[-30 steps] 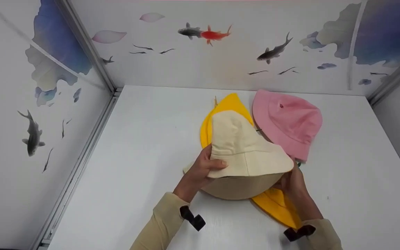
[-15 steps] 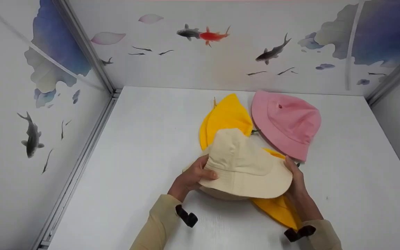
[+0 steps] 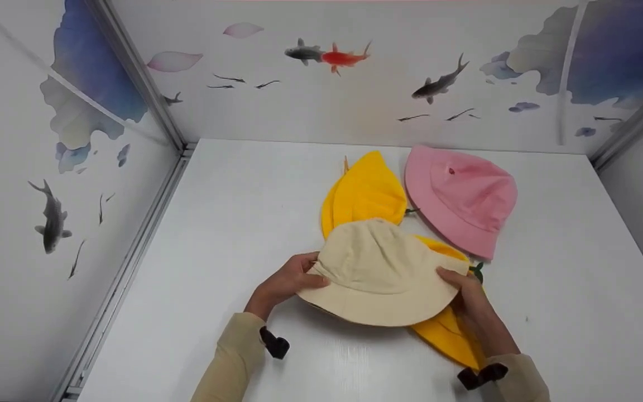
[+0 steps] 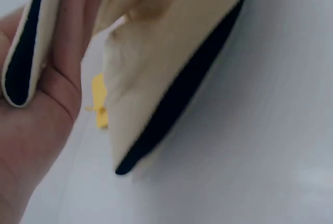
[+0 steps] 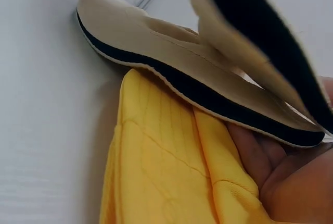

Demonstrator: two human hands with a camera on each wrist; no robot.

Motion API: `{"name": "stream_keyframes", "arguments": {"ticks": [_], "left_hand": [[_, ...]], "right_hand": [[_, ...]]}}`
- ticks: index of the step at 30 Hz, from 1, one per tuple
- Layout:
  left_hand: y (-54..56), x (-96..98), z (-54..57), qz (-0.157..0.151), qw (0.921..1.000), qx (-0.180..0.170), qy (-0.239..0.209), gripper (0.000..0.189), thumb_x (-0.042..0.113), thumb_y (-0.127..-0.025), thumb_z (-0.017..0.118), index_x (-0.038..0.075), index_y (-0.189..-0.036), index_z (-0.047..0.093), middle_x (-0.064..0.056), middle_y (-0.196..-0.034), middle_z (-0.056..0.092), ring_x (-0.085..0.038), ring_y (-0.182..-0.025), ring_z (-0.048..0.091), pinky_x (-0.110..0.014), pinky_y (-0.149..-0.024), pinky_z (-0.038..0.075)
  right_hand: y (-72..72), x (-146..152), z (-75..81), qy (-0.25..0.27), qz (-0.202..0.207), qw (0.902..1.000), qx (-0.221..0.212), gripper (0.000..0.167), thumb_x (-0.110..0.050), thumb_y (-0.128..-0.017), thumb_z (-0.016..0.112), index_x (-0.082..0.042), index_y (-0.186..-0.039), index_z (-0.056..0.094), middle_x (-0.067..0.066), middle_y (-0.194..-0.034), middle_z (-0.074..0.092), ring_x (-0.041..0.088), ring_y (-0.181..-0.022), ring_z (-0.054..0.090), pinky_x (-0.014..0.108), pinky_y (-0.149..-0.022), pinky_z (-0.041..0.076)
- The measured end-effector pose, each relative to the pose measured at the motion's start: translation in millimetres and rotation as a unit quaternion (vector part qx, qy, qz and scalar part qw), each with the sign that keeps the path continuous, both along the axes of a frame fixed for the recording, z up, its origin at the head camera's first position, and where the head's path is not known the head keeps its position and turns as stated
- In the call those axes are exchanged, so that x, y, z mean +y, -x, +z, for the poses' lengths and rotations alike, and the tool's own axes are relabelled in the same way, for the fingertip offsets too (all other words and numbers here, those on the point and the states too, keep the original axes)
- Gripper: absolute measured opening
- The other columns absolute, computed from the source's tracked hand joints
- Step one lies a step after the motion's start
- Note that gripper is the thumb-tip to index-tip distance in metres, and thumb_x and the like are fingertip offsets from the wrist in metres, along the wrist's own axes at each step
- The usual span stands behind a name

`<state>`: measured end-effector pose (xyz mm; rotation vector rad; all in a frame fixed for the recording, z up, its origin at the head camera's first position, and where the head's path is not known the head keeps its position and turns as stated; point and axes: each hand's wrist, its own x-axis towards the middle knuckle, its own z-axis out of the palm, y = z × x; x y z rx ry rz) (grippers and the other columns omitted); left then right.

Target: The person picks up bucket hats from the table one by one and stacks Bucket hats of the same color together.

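Note:
A cream bucket hat [image 3: 377,268] is held crown up, its brim spread between both hands. At the left, my left hand [image 3: 291,282] pinches the brim with the thumb on top. My right hand [image 3: 472,298] grips the opposite side, thumb also on the brim. The wrist views show a dark underside and another cream brim [image 5: 135,34] below the held one, apparently a second hat, largely hidden in the head view. Under the right side lies a yellow hat [image 3: 450,335], touching the right fingers [image 5: 255,151] in the right wrist view.
Another yellow hat [image 3: 369,190] lies behind the cream one, with a small dark stem-like piece at its right. A pink bucket hat [image 3: 475,195] sits at the back right. White panels painted with fish enclose the white table [image 3: 215,223] at the back and sides.
The cream hat has come down and toward me, its brim turned flatter. My left hand has moved left and down; my right thumb now shows on top of the brim.

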<state>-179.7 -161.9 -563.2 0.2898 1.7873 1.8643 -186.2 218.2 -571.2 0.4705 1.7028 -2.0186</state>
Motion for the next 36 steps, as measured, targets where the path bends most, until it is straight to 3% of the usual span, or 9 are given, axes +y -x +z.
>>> {"name": "stream_keyframes", "arguments": {"ticks": [3, 9, 13, 16, 21, 24, 27, 31, 36], "left_hand": [[-0.3, -5.2, -6.9, 0.022, 0.9986, -0.011, 0.047, 0.046, 0.007, -0.089, 0.070, 0.003, -0.134, 0.059, 0.003, -0.084, 0.074, -0.009, -0.070, 0.069, -0.022, -0.066, 0.055], [-1.1, -6.0, -11.8, 0.058, 0.9933, -0.011, 0.099, 0.047, 0.013, -0.089, 0.073, -0.001, -0.132, 0.059, -0.008, -0.096, 0.077, -0.009, -0.072, 0.069, -0.022, -0.067, 0.055], [-0.7, -3.9, -11.9, 0.105, 0.9836, -0.002, 0.147, 0.046, 0.018, -0.087, 0.076, -0.002, -0.127, 0.062, -0.017, -0.104, 0.076, -0.010, -0.073, 0.069, -0.022, -0.068, 0.055], [-1.1, -0.5, -13.3, 0.159, 0.9646, 0.028, 0.209, 0.045, 0.022, -0.084, 0.080, -0.002, -0.119, 0.067, -0.016, -0.103, 0.076, -0.010, -0.076, 0.066, -0.023, -0.071, 0.053], [-3.6, 8.7, -13.4, 0.229, 0.9175, 0.106, 0.307, 0.035, 0.024, -0.079, 0.085, -0.001, -0.102, 0.074, -0.015, -0.104, 0.071, -0.023, -0.093, 0.062, -0.036, -0.085, 0.052], [-6.2, 12.2, -11.4, 0.240, 0.9042, 0.126, 0.330, 0.032, 0.023, -0.079, 0.085, 0.000, -0.098, 0.072, -0.018, -0.116, 0.064, -0.033, -0.109, 0.058, -0.047, -0.093, 0.050], [-7.2, 14.4, -9.8, 0.239, 0.9053, 0.121, 0.330, 0.033, 0.022, -0.081, 0.083, 0.000, -0.100, 0.069, -0.019, -0.117, 0.064, -0.034, -0.110, 0.058, -0.048, -0.094, 0.049], [-7.9, 15.9, -10.2, 0.262, 0.9101, 0.091, 0.308, 0.031, 0.021, -0.083, 0.082, 0.001, -0.101, 0.067, -0.016, -0.104, 0.069, -0.029, -0.101, 0.063, -0.043, -0.092, 0.052], [-10.0, 15.7, -10.3, 0.294, 0.9179, 0.048, 0.262, 0.040, 0.026, -0.082, 0.082, 0.004, -0.108, 0.062, -0.018, -0.112, 0.069, -0.030, -0.107, 0.066, -0.041, -0.090, 0.054]], "right_hand": [[0.0, -1, 0.9, -0.011, 0.003, 0.9999, 0.000, 0.052, -0.032, -0.094, 0.069, -0.013, -0.137, 0.046, -0.006, -0.102, 0.072, 0.013, -0.092, 0.067, 0.026, -0.088, 0.056], [-0.3, -1, 0.1, -0.024, 0.012, 0.9996, -0.003, 0.062, -0.035, -0.091, 0.073, -0.014, -0.141, 0.044, -0.007, -0.109, 0.072, 0.014, -0.096, 0.066, 0.025, -0.091, 0.056], [-1.1, -1, -0.7, -0.029, 0.020, 0.9994, -0.004, 0.068, -0.038, -0.089, 0.075, -0.013, -0.143, 0.044, -0.006, -0.114, 0.071, 0.015, -0.099, 0.066, 0.025, -0.094, 0.055], [-1.4, -2, -0.5, -0.041, 0.031, 0.9987, -0.001, 0.071, -0.039, -0.088, 0.076, -0.013, -0.146, 0.043, -0.005, -0.116, 0.070, 0.015, -0.100, 0.066, 0.024, -0.094, 0.055], [-1.0, -3, 2.1, -0.074, 0.048, 0.9961, 0.009, 0.074, -0.040, -0.089, 0.075, -0.014, -0.149, 0.042, -0.005, -0.119, 0.068, 0.017, -0.101, 0.063, 0.022, -0.092, 0.055], [-0.3, -4, 3.9, -0.100, 0.053, 0.9934, 0.018, 0.076, -0.043, -0.088, 0.075, -0.015, -0.150, 0.041, -0.004, -0.122, 0.065, 0.017, -0.102, 0.061, 0.020, -0.091, 0.054], [0.1, -5, 4.8, -0.136, 0.058, 0.9884, 0.034, 0.078, -0.047, -0.089, 0.073, -0.014, -0.152, 0.040, 0.000, -0.130, 0.060, 0.016, -0.104, 0.059, 0.017, -0.090, 0.053], [-1.0, -8, 5.9, -0.182, 0.057, 0.9800, 0.055, 0.076, -0.050, -0.092, 0.068, -0.013, -0.153, 0.039, 0.008, -0.141, 0.052, 0.017, -0.108, 0.055, 0.012, -0.089, 0.050], [-4.9, -12, 7.7, -0.186, 0.026, 0.9802, 0.062, 0.069, -0.046, -0.096, 0.064, -0.015, -0.152, 0.040, 0.010, -0.147, 0.046, 0.019, -0.113, 0.052, 0.010, -0.087, 0.048]]}}
